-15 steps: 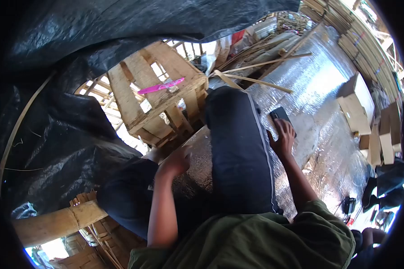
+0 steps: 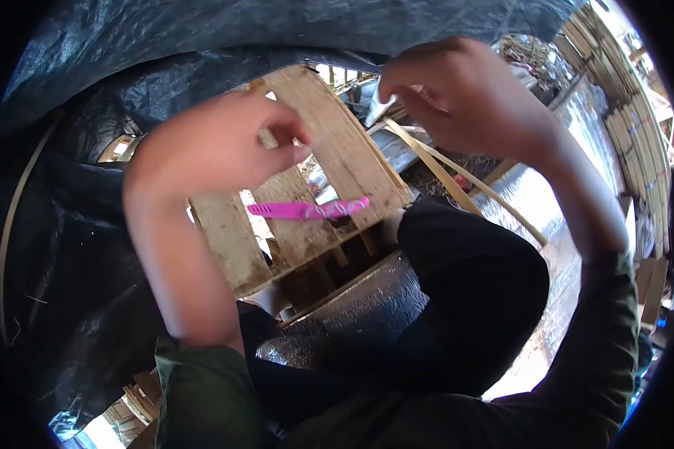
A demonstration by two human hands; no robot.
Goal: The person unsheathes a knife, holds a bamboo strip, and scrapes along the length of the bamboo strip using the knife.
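My left hand [image 2: 225, 142] is raised over the left part of a wooden crate [image 2: 352, 161]. It is smeared by motion, its fingers loosely curled with a gap before the thumb and nothing visible in them. My right hand [image 2: 457, 97] is raised over the crate's far right corner, bent at the wrist. Its fingers curl inward and are partly hidden, so I cannot tell how they close. A bright pink strap [image 2: 288, 211], with slots at one end and pale oval marks at the other, lies across the crate's slats, apart from both hands.
Black plastic sheeting [image 2: 52, 224] hangs at the left and overhead. Thin wooden strips [image 2: 434, 168] lean right of the crate. A silvery foil sheet [image 2: 367, 307] covers the surface below my legs. Stacked slats [image 2: 629, 138] and cardboard [image 2: 651, 288] stand at the right.
Both hands have risen toward the camera, the right one leaving the dark phone on the foil. The view has shifted, so the crate and pink strap appear nearer and lower.
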